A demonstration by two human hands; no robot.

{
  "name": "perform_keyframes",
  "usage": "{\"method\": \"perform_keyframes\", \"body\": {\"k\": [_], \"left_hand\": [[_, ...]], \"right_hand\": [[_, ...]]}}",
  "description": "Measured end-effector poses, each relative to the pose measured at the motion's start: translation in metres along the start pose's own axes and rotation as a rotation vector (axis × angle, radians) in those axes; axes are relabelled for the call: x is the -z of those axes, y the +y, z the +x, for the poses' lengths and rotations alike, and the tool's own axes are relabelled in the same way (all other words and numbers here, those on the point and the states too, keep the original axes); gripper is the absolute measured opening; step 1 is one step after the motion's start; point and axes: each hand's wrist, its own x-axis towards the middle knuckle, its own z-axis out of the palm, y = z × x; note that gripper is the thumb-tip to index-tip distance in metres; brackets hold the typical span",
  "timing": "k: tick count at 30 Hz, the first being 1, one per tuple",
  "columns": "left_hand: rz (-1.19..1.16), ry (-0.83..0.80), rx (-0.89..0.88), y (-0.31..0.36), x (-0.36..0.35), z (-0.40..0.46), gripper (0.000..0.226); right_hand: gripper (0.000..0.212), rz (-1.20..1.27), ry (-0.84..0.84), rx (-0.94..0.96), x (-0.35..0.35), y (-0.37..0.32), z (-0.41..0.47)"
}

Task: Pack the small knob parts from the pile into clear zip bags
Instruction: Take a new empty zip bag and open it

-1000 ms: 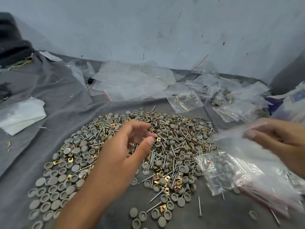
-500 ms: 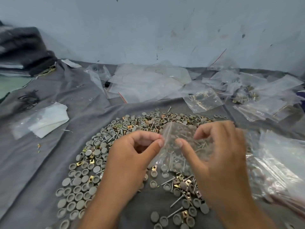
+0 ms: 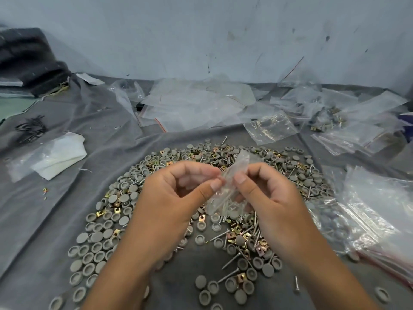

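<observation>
Thumbs and fingertips of both hands, left hand (image 3: 178, 193) and right hand (image 3: 266, 195), pinch one clear zip bag (image 3: 230, 186) above the knob pile (image 3: 125, 211), apparently to part its mouth for filling.

Matt grey plastic round caps (image 3: 96, 237) and shiny metal screws (image 3: 231, 258) lie on soft, creased grey cloth (image 3: 55, 211); glossy clear plastic zip bags (image 3: 196, 104) crinkle far behind.

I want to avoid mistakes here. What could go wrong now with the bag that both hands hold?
Both the left hand and right hand pinch the small clear zip bag directly over the pile of grey round knob caps, screws and brass clips. If the thin plastic slips, its contents might drop back and mix in.
</observation>
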Motion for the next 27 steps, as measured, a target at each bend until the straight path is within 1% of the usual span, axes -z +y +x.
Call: {"method": "perform_keyframes", "body": {"k": [1,2,5,7,10,13,15,18,21,22,23,25,26,27], "left_hand": [[0.059,0.028,-0.034,-0.001,0.001,0.000,0.012],[0.166,0.081,-0.083,-0.003,0.001,-0.001,0.011],[0.616,0.300,-0.298,-0.007,-0.001,-0.002,0.023],[0.798,0.384,-0.405,-0.005,-0.002,-0.002,0.026],[0.871,0.424,-0.442,-0.008,-0.001,-0.004,0.025],[0.873,0.460,-0.426,-0.009,-0.002,-0.005,0.024],[0.876,0.425,-0.414,-0.008,-0.004,-0.004,0.024],[0.867,0.323,-0.405,-0.008,-0.004,-0.003,0.026],[0.883,0.304,-0.418,-0.008,-0.003,-0.003,0.030],[0.881,0.310,-0.419,-0.008,-0.001,-0.003,0.030],[0.877,0.317,-0.418,-0.008,0.000,-0.002,0.030],[0.873,0.332,-0.420,-0.008,0.002,-0.002,0.027],[0.879,0.341,-0.424,-0.008,0.003,-0.001,0.026],[0.885,0.347,-0.427,-0.009,0.005,-0.001,0.025]], "right_hand": [[0.037,0.003,-0.009,-0.010,0.003,0.001,0.001],[0.038,-0.006,-0.019,-0.014,0.005,0.002,0.002],[0.032,-0.034,-0.064,-0.003,0.009,0.002,0.004],[0.027,-0.039,-0.126,0.006,0.010,0.001,0.004],[0.019,-0.058,-0.198,0.017,0.009,0.001,0.004],[0.020,-0.062,-0.163,0.028,0.006,0.004,0.005],[0.020,-0.061,-0.143,0.017,0.002,0.007,0.007],[0.015,-0.069,-0.139,0.012,-0.003,0.010,0.009],[0.017,-0.050,-0.138,0.020,-0.002,0.014,0.012],[0.016,-0.105,-0.147,0.027,-0.001,0.017,0.011],[0.013,-0.236,-0.169,0.040,0.000,0.021,0.011],[0.011,-0.637,-0.239,0.055,0.000,0.030,0.007],[0.018,-0.805,-0.288,0.061,-0.002,0.034,0.005],[0.027,-0.914,-0.335,0.069,-0.005,0.037,0.003]]}}
